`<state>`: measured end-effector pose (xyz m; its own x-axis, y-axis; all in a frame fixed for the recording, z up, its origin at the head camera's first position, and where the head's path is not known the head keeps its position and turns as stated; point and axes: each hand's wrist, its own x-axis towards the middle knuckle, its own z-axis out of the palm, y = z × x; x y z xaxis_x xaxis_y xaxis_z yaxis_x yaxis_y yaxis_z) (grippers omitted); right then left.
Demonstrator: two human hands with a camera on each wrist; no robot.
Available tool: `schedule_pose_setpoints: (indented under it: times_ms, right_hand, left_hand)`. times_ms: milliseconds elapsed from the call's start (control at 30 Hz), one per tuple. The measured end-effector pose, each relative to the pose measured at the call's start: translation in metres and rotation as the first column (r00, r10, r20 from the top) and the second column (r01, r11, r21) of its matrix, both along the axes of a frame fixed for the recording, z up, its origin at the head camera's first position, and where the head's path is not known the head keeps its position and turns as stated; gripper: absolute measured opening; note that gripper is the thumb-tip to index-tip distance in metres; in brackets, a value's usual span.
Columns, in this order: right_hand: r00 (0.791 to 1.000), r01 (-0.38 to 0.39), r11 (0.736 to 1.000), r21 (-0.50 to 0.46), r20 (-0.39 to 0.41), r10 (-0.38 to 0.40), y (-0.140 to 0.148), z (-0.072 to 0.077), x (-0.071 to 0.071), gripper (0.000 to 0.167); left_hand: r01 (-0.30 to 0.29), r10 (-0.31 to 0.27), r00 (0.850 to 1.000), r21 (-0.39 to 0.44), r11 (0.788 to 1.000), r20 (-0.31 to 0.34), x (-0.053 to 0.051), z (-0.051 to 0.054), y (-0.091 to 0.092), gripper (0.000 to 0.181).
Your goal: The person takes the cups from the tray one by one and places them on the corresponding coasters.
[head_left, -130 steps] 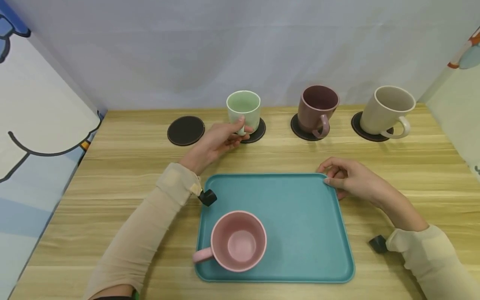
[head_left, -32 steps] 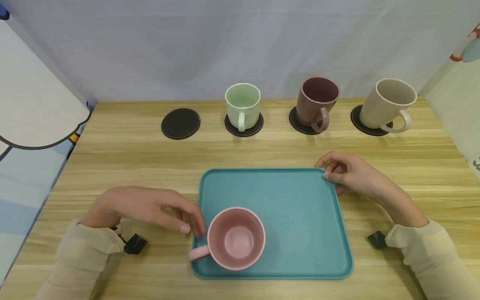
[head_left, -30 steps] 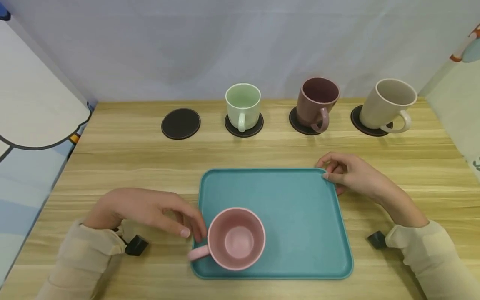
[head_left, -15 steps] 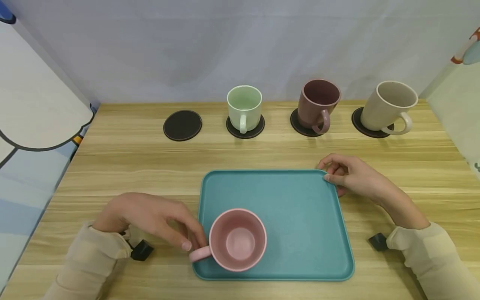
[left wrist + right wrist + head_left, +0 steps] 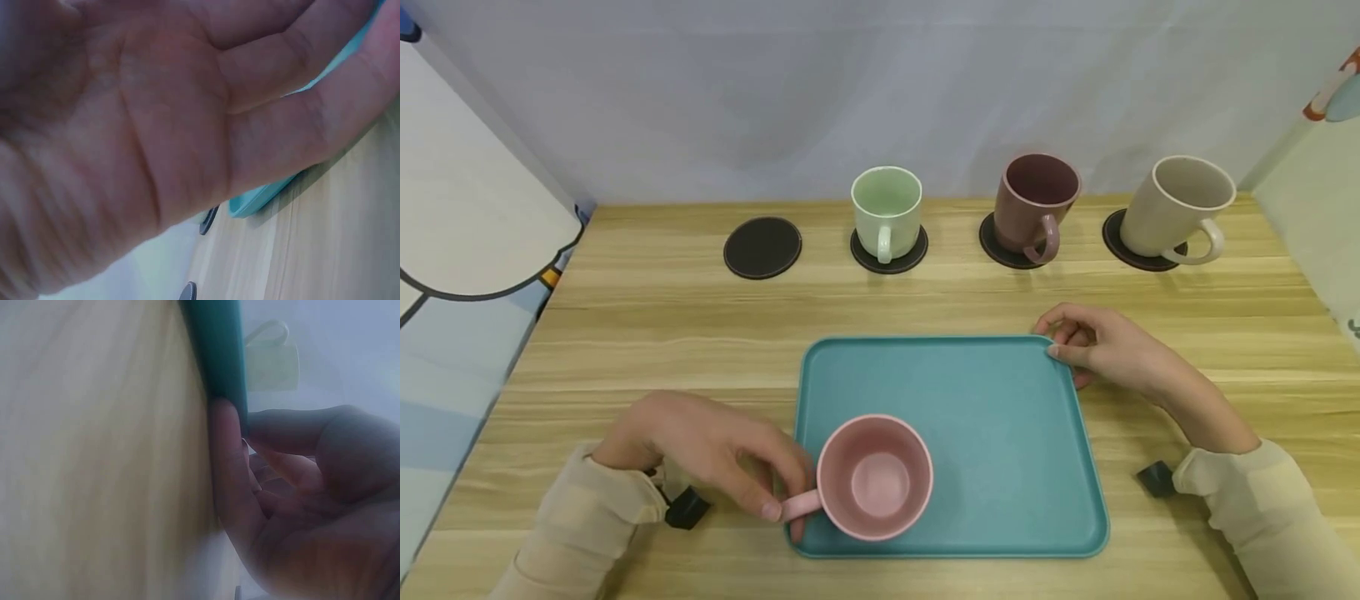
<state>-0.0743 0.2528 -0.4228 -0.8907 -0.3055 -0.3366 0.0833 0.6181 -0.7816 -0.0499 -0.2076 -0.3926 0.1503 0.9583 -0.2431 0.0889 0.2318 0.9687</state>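
Observation:
A pink mug (image 5: 875, 477) stands upright at the left of a teal tray (image 5: 1000, 450), its handle pointing left past the rim. My left hand (image 5: 715, 442) pinches that handle, thumb at its end and fingers along its far side. In the left wrist view the palm hides the mug. At the tray's far right corner, my right hand (image 5: 1108, 346) grips the rim between thumb and fingers. The right wrist view shows a finger beneath the tray edge (image 5: 222, 362) and the thumb against it.
Along the back, a light green mug (image 5: 887, 215), a maroon mug (image 5: 1033, 208) and a beige mug (image 5: 1176, 208) stand on black coasters. Another black coaster (image 5: 763, 247) lies bare to their left. A grey-white cloth wall (image 5: 737, 100) rises behind the wooden table (image 5: 662, 333).
My left hand let go of the green mug on its coaster, came back to the tray's left side, then closed on the pink mug's handle. The right hand stayed on the tray corner.

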Motion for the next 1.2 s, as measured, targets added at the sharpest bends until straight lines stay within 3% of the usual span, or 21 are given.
schedule_pose_setpoints:
  times_ms: [433,700,967,1200]
  right_hand:
    - [1.000,0.004,1.000,-0.014,0.010,-0.003,-0.002,-0.001,0.000,0.026]
    - [1.000,-0.001,1.000,-0.016,-0.002,0.001,-0.001,0.001,0.002,0.024]
    - [1.000,-0.003,1.000,-0.020,-0.010,0.003,-0.001,0.001,0.002,0.025]
    - [1.000,-0.007,1.000,-0.006,-0.008,0.007,-0.001,0.001,0.001,0.026]
  left_hand:
    - [0.004,-0.004,1.000,-0.033,0.999,-0.015,0.009,-0.007,0.009,0.025]
    - [0.033,-0.029,0.998,0.082,0.996,-0.053,0.005,-0.011,0.013,0.026]
    - [-0.077,0.078,0.996,0.033,0.996,-0.032,0.000,-0.008,0.012,0.037]
    - [-0.221,0.221,0.974,0.010,0.975,-0.057,0.003,-0.003,0.015,0.039]
